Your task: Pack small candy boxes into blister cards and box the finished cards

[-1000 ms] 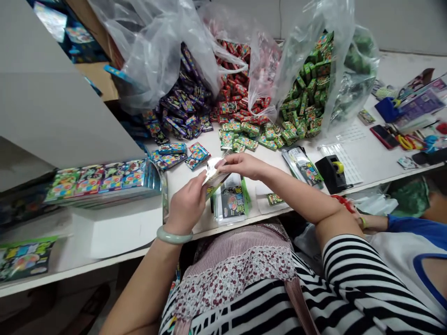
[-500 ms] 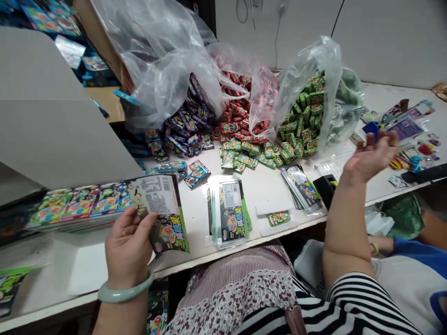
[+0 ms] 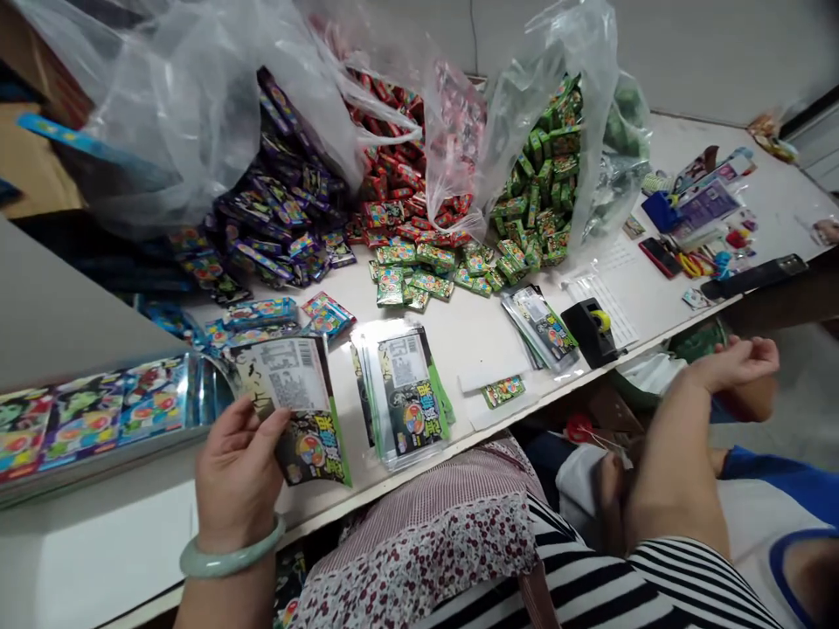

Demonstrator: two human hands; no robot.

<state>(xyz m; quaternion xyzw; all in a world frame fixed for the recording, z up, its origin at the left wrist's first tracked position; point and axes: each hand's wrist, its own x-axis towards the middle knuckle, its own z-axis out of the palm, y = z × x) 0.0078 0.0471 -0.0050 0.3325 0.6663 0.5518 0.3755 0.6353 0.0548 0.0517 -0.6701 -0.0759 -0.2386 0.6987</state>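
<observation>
My left hand [image 3: 239, 467], with a pale green bangle at the wrist, is closed on a black-and-green printed card [image 3: 311, 445]. The card bends slightly and has a white label panel at its top. Beside it lies a stack of similar cards in clear sleeves [image 3: 410, 397]. My right hand [image 3: 744, 362] is out past the table's front edge at the right. Its fingers are loosely curled, and no object shows in them. The nearest thing on the table to it is a long black bar-shaped object [image 3: 753, 278].
Clear bags spill purple boxes [image 3: 281, 210], red boxes [image 3: 393, 179] and green boxes [image 3: 541, 188] along the back. A second card stack [image 3: 541, 328] lies by a black tape dispenser [image 3: 590, 332]. A display box [image 3: 98, 419] stands left. Another person's blue-and-white clothing [image 3: 773, 498] shows lower right.
My right hand has dropped from above the table to beyond its front edge, its fingers curling in. The view has turned rightward. My left hand keeps the card.
</observation>
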